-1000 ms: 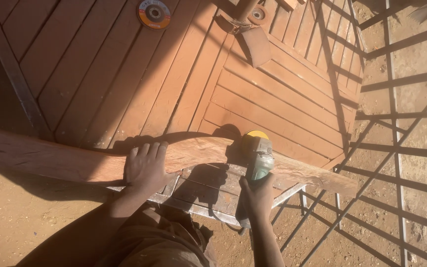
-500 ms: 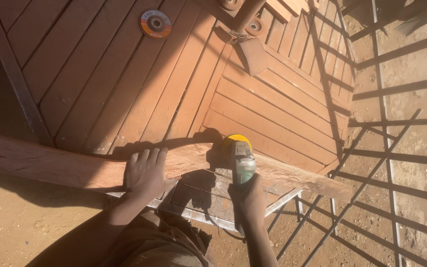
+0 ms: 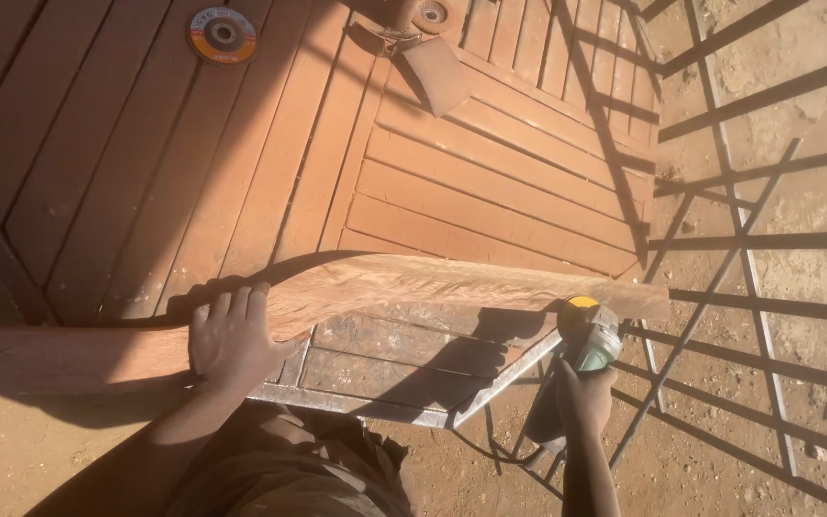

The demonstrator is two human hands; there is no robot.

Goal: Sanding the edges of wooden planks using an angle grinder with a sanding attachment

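With the plank [image 3: 413, 287] lying across the bench [image 3: 490, 163], the left hand [image 3: 232, 335] pressed flat on its near edge and the right hand [image 3: 581, 393] gripped the grinder [image 3: 586, 335] at its right end, suggesting that sanding there was unfinished.

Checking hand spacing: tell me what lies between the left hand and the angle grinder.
In the head view, only the curved wooden plank spans between the left hand and the angle grinder.
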